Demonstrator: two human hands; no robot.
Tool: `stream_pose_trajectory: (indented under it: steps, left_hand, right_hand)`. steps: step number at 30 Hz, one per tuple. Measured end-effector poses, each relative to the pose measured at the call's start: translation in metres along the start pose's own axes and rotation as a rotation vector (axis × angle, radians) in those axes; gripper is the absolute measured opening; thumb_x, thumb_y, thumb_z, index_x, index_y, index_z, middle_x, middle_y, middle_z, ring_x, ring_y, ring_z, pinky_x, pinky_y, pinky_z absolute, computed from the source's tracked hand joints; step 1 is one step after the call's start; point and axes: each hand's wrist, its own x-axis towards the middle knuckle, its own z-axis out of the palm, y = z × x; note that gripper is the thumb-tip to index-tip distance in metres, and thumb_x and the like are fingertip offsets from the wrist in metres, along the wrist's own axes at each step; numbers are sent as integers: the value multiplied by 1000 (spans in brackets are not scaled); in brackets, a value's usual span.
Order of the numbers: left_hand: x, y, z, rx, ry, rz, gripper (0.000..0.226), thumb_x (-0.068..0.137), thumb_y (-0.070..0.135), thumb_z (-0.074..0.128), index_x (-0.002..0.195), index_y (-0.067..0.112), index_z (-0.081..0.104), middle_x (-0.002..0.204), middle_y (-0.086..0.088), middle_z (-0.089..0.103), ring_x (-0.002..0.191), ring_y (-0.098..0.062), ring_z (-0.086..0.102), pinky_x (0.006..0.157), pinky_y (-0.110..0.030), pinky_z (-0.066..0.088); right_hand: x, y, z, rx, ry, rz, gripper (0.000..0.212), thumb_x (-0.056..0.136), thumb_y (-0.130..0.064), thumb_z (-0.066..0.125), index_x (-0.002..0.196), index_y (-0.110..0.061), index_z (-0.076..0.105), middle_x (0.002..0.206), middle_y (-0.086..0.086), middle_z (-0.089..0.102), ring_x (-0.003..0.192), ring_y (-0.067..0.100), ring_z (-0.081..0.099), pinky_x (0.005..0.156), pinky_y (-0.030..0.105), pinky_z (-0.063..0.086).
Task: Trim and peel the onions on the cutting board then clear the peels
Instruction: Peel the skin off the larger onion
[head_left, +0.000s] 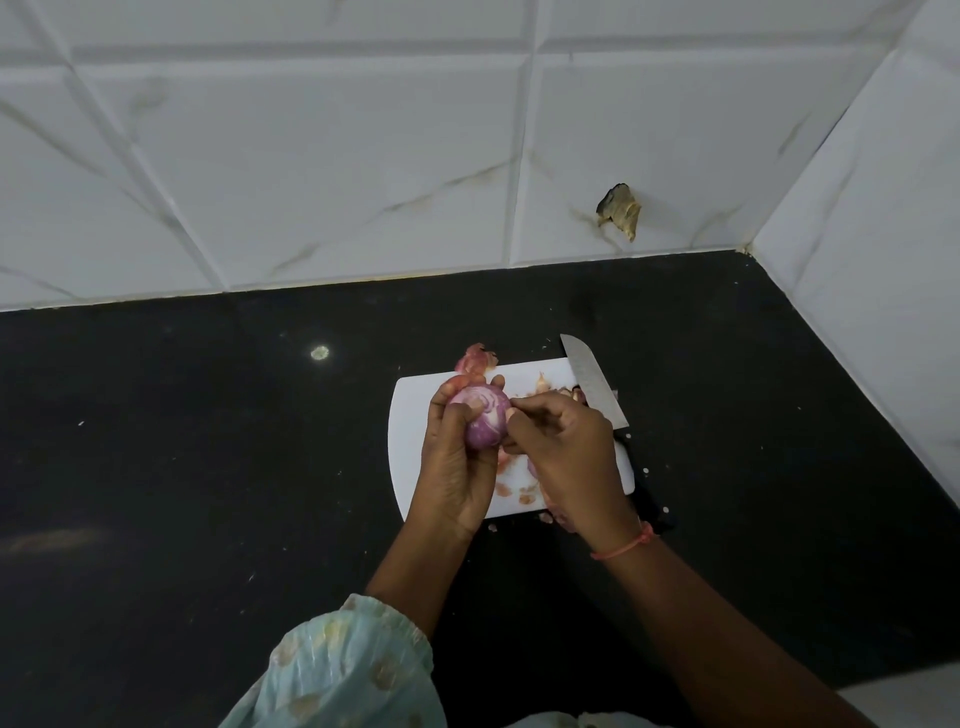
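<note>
My left hand (457, 462) grips a purple-and-white onion (485, 415) above the white cutting board (415, 415). My right hand (566, 452) is beside it, fingertips pinched at the onion's right side on a bit of skin. Pinkish peel scraps (511, 488) lie on the board beneath my hands, and a larger piece of peel (475, 358) sits at the board's far edge. A knife (592, 384) lies on the board's right side, blade pointing away; its dark handle is partly hidden behind my right hand.
The board rests on a black countertop (208, 441) in a corner of white tiled walls (311, 156). A tile has a broken hole (618, 208) above the counter. Small scraps (492, 526) dot the counter near the board.
</note>
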Motion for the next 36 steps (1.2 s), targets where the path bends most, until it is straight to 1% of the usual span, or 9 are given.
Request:
stream_pose_trajectory:
  steps: [4,7,18,20,22,26,29,33,36]
  left_hand:
    - [-2,-3,-1,-25,14,8,24,97,0,50,114,16,56,115,-16,65,101,-25,68,83,-31,61]
    - [-2,-3,-1,-32,22,19,24,97,0,48,111,18,57,114,-15,65,101,-24,67,84,-31,59]
    - [3,-5,-12,-55,-25,-44,31,93,7,54,124,8,54,110,-16,67,92,-23,70,72,-31,61]
    - [4,0,-14,-32,-68,-103,49,92,15,58,137,-2,49,116,-20,64,94,-25,68,69,-31,59]
    - [4,9,-16,132,-98,-153,58,95,26,55,143,-5,45,116,-21,65,91,-23,70,70,-30,58]
    - [7,25,-21,781,17,-142,39,103,44,41,121,17,64,105,-12,75,78,-14,71,65,-26,53]
    - [8,36,-21,947,-17,-125,40,105,45,39,126,18,61,114,-12,71,93,-20,69,84,-33,56]
    - [0,37,-19,978,-224,-85,53,90,59,54,117,16,69,99,-5,76,87,-18,68,76,-29,54]
    - [-2,35,-23,838,-276,-111,52,91,58,60,113,13,72,98,-12,70,84,-22,58,70,-29,48]
  right_hand:
    - [-3,-1,4,-125,44,-125,11,83,-12,73,91,-6,77,77,-3,74,71,2,68,68,15,54]
    - [-1,-1,7,-174,66,-180,9,82,-10,73,89,-6,77,75,-3,73,72,2,67,65,10,50]
    - [1,3,9,-37,76,-80,6,84,-6,69,87,-6,75,72,0,73,64,12,70,63,30,59]
    - [1,3,6,23,72,-50,7,85,-5,67,87,-7,74,68,2,72,61,18,70,62,34,60]
    - [2,0,5,44,58,-58,8,88,-6,66,90,-7,73,68,2,72,61,18,70,63,33,59]
    - [8,-2,-1,-132,-8,-209,13,90,-18,63,95,-12,73,84,-4,73,77,11,70,74,35,59]
    - [8,-6,-3,-194,-63,-264,12,92,-15,64,99,-13,73,90,-4,73,85,7,68,79,27,57]
    - [11,-14,-1,-144,-181,-97,15,94,-18,62,104,-12,71,93,0,72,87,11,69,79,25,57]
    - [14,-20,-2,188,-177,223,13,94,-12,58,95,-10,71,80,10,72,73,19,69,67,31,59]
